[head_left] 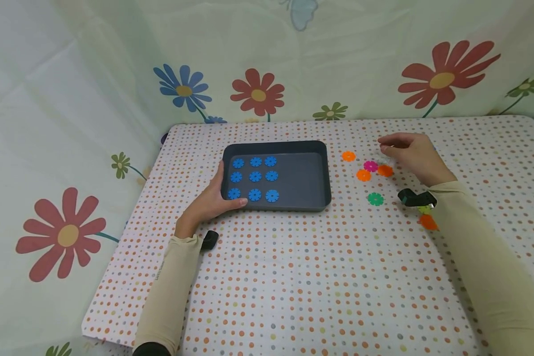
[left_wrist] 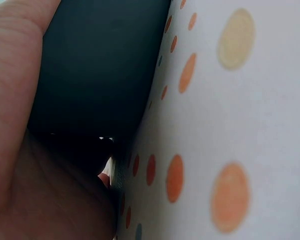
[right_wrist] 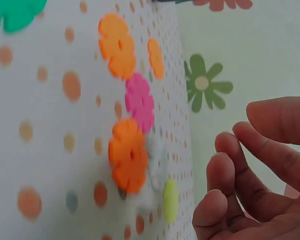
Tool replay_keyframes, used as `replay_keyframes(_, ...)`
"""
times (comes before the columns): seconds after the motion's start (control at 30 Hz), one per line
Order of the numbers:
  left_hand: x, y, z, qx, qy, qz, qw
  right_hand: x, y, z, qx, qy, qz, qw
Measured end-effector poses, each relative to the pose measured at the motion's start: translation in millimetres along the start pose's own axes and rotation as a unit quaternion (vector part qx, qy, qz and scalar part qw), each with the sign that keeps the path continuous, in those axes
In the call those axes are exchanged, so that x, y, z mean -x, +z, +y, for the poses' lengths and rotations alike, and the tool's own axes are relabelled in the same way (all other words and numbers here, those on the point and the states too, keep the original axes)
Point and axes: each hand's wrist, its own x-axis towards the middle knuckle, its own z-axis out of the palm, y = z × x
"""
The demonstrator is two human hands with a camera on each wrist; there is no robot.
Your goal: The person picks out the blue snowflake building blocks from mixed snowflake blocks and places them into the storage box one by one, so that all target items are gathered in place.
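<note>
A dark grey rectangular tray (head_left: 312,175) lies on the table, with blue notched plastic discs (head_left: 255,175) in three rows of three in its left half. My left hand (head_left: 206,200) grips the tray's near left corner, thumb over the front rim and fingers along the left side. In the left wrist view, the tray's outer wall (left_wrist: 99,65) fills the space beside that hand. Over the loose discs on the right hovers my right hand (head_left: 416,155), fingers loosely bent, nothing showing between thumb and fingertips. Beneath it are an orange disc (right_wrist: 128,156) and a magenta disc (right_wrist: 139,102).
A green disc (head_left: 376,199) lies nearer me, and another orange disc (head_left: 428,222) sits beside my right sleeve. The right wrist view also shows a yellow-green disc (right_wrist: 171,200) and whitish translucent pieces (right_wrist: 157,157). A flowered cloth (head_left: 360,59) hangs behind the dotted tabletop (head_left: 293,277).
</note>
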Motion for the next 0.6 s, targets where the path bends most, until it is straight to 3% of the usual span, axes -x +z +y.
replay_keyframes(0.6,-0.6,-1.6,0.6,0.006,0.001,-0.010,0.9999,-3.4,-39.1,39.4,0.054,0.052,0.059,0.9954)
